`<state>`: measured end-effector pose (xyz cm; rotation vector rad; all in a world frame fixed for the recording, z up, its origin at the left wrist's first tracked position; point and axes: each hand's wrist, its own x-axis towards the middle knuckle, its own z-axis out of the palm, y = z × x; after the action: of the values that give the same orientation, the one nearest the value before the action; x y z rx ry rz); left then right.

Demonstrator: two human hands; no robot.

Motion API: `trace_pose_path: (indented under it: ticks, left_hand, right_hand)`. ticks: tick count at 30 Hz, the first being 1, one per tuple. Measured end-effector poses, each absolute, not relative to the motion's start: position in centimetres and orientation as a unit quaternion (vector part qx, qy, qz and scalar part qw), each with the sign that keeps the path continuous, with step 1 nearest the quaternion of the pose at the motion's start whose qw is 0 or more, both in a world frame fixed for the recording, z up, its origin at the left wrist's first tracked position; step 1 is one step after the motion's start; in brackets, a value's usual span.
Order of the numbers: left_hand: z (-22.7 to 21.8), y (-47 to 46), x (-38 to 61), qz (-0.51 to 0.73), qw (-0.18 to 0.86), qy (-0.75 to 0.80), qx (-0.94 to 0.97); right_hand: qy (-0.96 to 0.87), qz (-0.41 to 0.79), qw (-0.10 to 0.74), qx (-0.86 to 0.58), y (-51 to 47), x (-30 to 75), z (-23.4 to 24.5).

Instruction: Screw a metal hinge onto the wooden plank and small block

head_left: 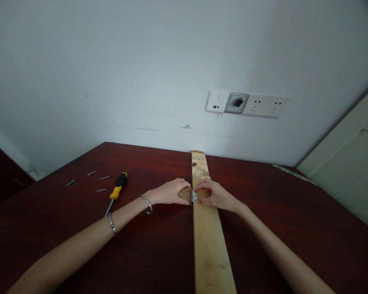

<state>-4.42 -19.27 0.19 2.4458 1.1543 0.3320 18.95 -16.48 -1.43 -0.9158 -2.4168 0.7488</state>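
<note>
A long pale wooden plank (pixel 209 241) lies on the dark red table (pixel 147 253), running away from me toward the wall. A small metal hinge (pixel 194 196) sits at the plank's left edge. My left hand (pixel 168 192) is closed around a small wooden piece (pixel 185 194) pressed against that edge beside the hinge. My right hand (pixel 213 194) rests on the plank just right of the hinge, fingers curled and pinching at it. Two bracelets circle my left wrist and forearm.
A screwdriver (pixel 116 193) with a yellow and black handle lies left of my left arm. Several loose screws (pixel 93 173) are scattered beyond it. A row of wall sockets (pixel 247 104) is on the white wall. A pale door (pixel 349 171) stands at the right.
</note>
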Motion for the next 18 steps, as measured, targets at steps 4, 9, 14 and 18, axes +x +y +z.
trace_pose_path:
  ticks: [4, 9, 14, 18]
  left_hand:
    - [0.32, -19.30, -4.49, 0.115, 0.209, 0.416, 0.878]
    - [0.37, -19.29, -4.58, 0.110, 0.214, 0.414, 0.878]
    - [0.12, -19.19, -4.65, 0.109, 0.211, 0.412, 0.880]
    - [-0.07, -19.16, -4.68, 0.115, 0.205, 0.412, 0.880]
  right_hand:
    - [-0.875, 0.273, 0.224, -0.332, -16.37, 18.99, -1.55]
    - [-0.873, 0.275, 0.224, -0.335, -16.48, 18.97, -1.42]
    - [-0.875, 0.270, 0.225, -0.332, -16.48, 18.98, -1.38]
    - [-0.878, 0.266, 0.223, -0.331, -16.49, 18.94, -1.39]
